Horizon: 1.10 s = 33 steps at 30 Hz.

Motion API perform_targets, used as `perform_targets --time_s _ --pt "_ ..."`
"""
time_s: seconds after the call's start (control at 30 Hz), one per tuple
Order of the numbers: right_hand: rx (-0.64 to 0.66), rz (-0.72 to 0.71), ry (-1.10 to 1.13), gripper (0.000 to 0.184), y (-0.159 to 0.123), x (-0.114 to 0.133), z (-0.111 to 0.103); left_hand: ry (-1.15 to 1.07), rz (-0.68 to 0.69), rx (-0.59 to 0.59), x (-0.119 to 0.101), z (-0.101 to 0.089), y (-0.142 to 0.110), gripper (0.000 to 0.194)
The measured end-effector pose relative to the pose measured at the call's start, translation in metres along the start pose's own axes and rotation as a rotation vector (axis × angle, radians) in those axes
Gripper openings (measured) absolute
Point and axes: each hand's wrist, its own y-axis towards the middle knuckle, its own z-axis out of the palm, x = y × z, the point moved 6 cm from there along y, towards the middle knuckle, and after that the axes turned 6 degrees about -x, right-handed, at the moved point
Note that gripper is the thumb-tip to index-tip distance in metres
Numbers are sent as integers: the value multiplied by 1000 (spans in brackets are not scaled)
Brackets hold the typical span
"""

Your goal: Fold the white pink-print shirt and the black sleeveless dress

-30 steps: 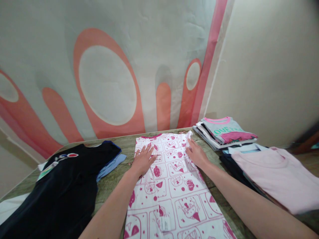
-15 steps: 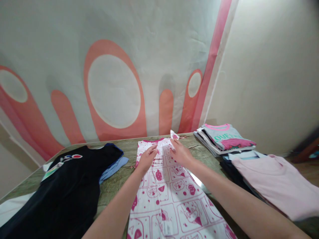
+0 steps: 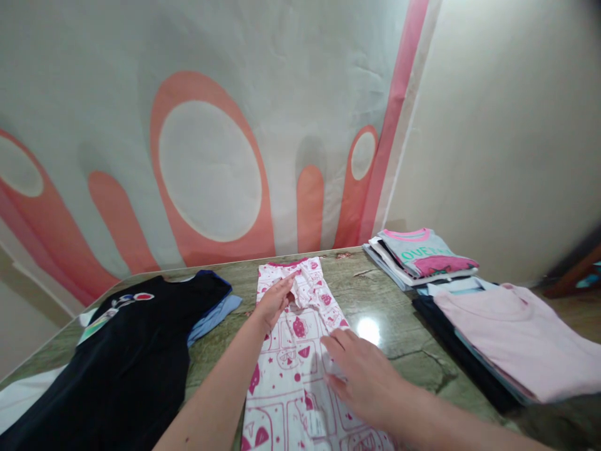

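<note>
A white shirt with a pink cartoon print (image 3: 300,351) lies lengthwise on the table (image 3: 399,338) in front of me, its right side folded over to the middle. My left hand (image 3: 275,300) lies flat with stretched fingers near the collar, touching the folded-in sleeve. My right hand (image 3: 361,376) rests lower down on the folded right edge, fingers spread and flat on the cloth. Neither hand grips anything.
A black garment (image 3: 117,363) over a blue one lies at the left. At the right are a stack of folded shirts (image 3: 417,254) topped by a grey and pink one, and a pale pink shirt (image 3: 516,338) on dark clothes. A painted wall stands behind.
My right hand brought the shirt's right sleeve and side over onto the middle, let go, and slid back toward me along the fold. My left hand stayed near the collar.
</note>
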Motion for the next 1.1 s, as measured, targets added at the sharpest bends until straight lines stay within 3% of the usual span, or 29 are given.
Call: perform_targets --time_s 0.13,0.23,0.37,0.5,0.63,0.77,0.93,1.1 --pt "99 87 -86 49 -62 -9 12 -15 -23 -22 7 -1 5 43" --pt "169 126 -116 54 -86 -18 20 -38 -17 -11 5 0 6 42" --pt "192 169 -120 45 -96 -25 14 -63 -75 19 -7 10 8 41" --pt "142 218 -21 28 -94 -26 -7 -51 -68 44 -37 28 16 34" --pt "102 185 105 18 -82 -5 -25 -71 -16 96 -70 39 19 34" --pt "102 -4 215 32 -66 35 -13 -130 13 47 -72 16 14 32" --pt "247 -91 129 28 -57 57 27 -194 -44 -96 -38 -25 8 23" --pt "202 -133 111 29 -55 62 22 -250 3 -63 -40 -29 6 30"
